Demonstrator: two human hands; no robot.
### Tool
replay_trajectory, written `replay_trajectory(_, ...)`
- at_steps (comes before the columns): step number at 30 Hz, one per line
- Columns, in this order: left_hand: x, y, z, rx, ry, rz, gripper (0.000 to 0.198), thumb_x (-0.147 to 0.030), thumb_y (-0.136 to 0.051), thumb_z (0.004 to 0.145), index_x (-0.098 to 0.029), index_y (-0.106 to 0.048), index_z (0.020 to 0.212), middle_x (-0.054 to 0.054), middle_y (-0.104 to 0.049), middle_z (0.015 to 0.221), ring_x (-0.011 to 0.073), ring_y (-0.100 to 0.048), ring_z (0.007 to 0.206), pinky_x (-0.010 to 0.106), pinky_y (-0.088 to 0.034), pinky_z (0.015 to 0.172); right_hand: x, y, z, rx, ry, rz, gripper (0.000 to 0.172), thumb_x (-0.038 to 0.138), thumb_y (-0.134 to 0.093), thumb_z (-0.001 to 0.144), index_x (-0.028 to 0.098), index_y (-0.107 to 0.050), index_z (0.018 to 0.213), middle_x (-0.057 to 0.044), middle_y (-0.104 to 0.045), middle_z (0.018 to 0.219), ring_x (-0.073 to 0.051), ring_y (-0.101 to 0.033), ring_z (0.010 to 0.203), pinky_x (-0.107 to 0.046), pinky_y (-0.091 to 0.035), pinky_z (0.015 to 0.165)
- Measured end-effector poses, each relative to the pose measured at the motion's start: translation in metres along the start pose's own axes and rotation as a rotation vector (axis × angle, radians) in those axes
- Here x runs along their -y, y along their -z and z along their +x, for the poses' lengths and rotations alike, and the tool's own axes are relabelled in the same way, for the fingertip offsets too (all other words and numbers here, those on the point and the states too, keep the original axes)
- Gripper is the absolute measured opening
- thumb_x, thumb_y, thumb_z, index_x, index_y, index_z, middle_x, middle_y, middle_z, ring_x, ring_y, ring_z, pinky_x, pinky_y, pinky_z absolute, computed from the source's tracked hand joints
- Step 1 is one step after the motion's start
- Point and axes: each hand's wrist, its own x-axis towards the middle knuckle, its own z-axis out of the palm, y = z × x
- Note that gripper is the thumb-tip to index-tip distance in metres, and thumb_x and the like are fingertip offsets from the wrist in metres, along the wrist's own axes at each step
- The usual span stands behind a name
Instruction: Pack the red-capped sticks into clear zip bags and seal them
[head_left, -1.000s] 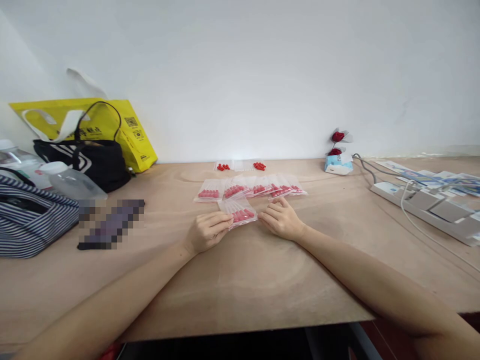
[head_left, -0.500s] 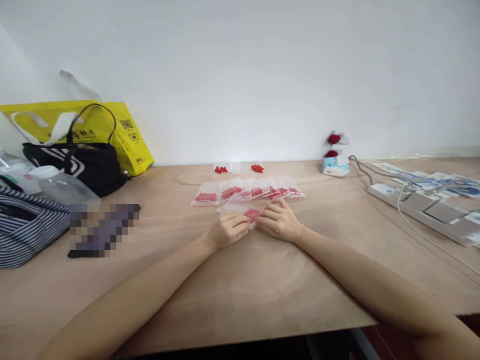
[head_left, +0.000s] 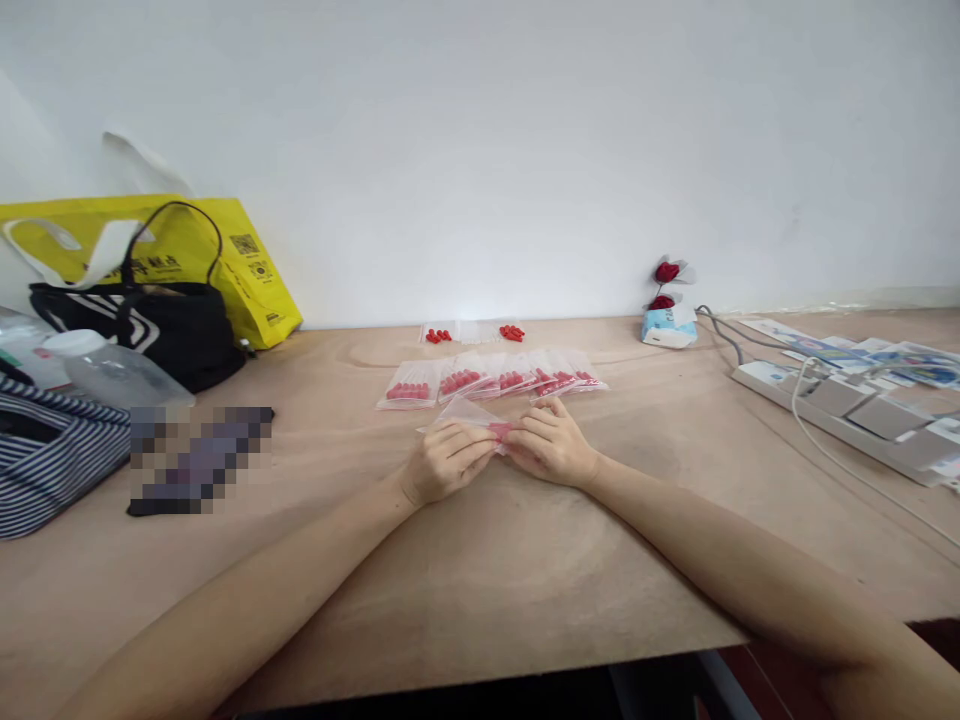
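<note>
Between my two hands is a clear zip bag (head_left: 466, 411) with red capsules in it, partly covered by the fingers. My left hand (head_left: 448, 462) pinches its near left side, fingers curled. From the right, my right hand (head_left: 551, 445) is closed on the bag by the capsules. Just beyond lies a row of similar bags of red capsules: a separate bag (head_left: 407, 388) at the left and several overlapping bags (head_left: 517, 378) to its right. Farther back, near the wall, two small groups of red capsules (head_left: 439, 337) rest on clear plastic.
At the left stand a yellow bag (head_left: 259, 270), a black bag (head_left: 180, 335), a plastic bottle (head_left: 124, 370) and a striped bag (head_left: 60, 455). A blue tissue pack (head_left: 667, 328) with red roses is at the back right. A power strip (head_left: 832, 415) with cables lies at the right.
The held bag has shifted slightly left and its clear end now stands up more. Both hands have drawn a little closer together, hiding more of the capsules.
</note>
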Motion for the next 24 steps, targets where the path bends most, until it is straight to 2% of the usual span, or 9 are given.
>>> replay_trajectory(4,-0.001,0.002,0.0,-0.04,0.016,-0.045,0.011,-0.012,-0.053,0.081,-0.018,-0.057,0.09,0.004,-0.068,0.087,0.013,-0.063,0.078,0.026,-0.05,0.068,0.001,-0.002,-0.001,0.002,-0.039,0.014,0.017,0.018,-0.044,0.083,0.019,-0.059,0.076,-0.001,-0.061,0.066,-0.011,-0.049,0.066,-0.032,-0.032,0.077)
replay_trajectory(9,0.001,0.0,0.0,0.011,0.012,-0.048,0.012,-0.014,-0.055,0.08,-0.017,-0.056,0.091,0.004,-0.067,0.089,0.0133,-0.063,0.078,0.026,-0.05,0.069,0.004,-0.002,-0.002,0.054,-0.022,0.032,0.019,0.015,-0.042,0.083,0.02,-0.059,0.077,0.0,-0.061,0.066,-0.011,-0.051,0.068,-0.034,-0.03,0.078)
replay_trajectory(16,0.001,0.0,-0.001,-0.007,0.035,-0.04,0.012,-0.013,-0.054,0.08,-0.018,-0.055,0.092,0.003,-0.067,0.088,0.0124,-0.063,0.079,0.024,-0.051,0.07,0.009,0.001,0.002,-0.042,-0.038,0.033,0.015,0.019,-0.046,0.084,0.019,-0.06,0.079,0.0,-0.062,0.068,-0.011,-0.049,0.066,-0.031,-0.032,0.074)
replay_trajectory(24,-0.004,0.0,0.001,0.029,0.068,0.031,0.006,-0.015,-0.049,0.083,-0.018,-0.054,0.084,0.002,-0.067,0.08,0.0125,-0.062,0.071,0.03,-0.049,0.075,0.008,-0.004,0.003,0.017,-0.019,-0.033,0.018,0.018,-0.042,0.084,0.018,-0.057,0.074,0.0,-0.055,0.063,-0.011,-0.046,0.062,-0.031,-0.029,0.076)
